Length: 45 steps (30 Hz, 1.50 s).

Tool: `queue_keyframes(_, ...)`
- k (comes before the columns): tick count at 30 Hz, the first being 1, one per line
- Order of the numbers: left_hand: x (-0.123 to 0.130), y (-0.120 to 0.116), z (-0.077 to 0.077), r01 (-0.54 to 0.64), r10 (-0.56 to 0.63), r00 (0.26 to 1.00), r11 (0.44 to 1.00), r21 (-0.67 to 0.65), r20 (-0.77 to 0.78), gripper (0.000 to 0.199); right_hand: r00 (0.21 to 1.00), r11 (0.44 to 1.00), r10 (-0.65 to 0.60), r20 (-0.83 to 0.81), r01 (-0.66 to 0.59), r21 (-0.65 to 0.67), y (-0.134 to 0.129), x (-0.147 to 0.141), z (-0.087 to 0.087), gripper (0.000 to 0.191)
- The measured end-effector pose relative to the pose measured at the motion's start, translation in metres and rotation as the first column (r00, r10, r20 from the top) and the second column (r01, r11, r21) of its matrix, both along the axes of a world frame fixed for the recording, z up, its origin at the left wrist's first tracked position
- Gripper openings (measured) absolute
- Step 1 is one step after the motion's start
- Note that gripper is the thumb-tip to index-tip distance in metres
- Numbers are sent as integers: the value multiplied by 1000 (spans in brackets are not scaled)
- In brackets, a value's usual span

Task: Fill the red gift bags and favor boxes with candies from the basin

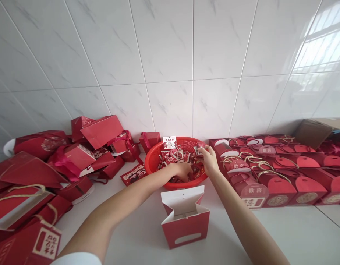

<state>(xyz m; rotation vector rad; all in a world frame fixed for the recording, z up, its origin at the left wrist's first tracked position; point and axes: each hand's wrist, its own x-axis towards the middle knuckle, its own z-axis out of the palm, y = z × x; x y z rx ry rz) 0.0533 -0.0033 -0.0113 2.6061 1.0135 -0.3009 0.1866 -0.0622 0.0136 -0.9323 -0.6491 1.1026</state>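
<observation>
An orange-red plastic basket (149, 162) full of small red wrapped packets (175, 156) stands against the wall. My left hand (183, 171) reaches down into it among the packets; its fingertips are hidden, so I cannot see what they hold. At the right rim, my right hand (210, 160) is closed on a small red-and-white packet (201, 150), pinched between thumb and fingers. Just in front of the basket, a red paper gift box (186, 230) stands upright with its white-lined top open. A white card (170, 142) leans at the basket's back.
Red gift boxes and bags (101, 132) lie in a loose heap on the left. Rows of closed red boxes (280, 187) with rope handles fill the right, with a brown carton (313, 132) behind. A flat red printed packet (133, 175) lies beside the basket. Tiled wall (170, 55) behind.
</observation>
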Motion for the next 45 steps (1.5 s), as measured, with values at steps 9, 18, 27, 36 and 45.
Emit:
queue_keyframes(9,-28,26,10,-312,306,934,950,2,184,15,1000,1000,1,8,-2,11,3,2,-4,25)
queue_keyframes(18,-38,41,21,-559,555,566,802,-211,610,17,1000,1000,12,-7,-12,20,1,0,-1,25)
queue_keyframes(27,-41,38,24,-565,668,379,715,-412,640,24,1000,999,29,0,-29,26,0,0,-2,26)
queue_keyframes(36,-41,37,24,-615,668,395,702,-359,630,39,999,999,32,16,-32,26,0,1,-3,29)
queue_keyframes(45,-39,29,28,-718,627,544,691,-78,557,15,999,999,26,19,-27,35,0,1,-3,29)
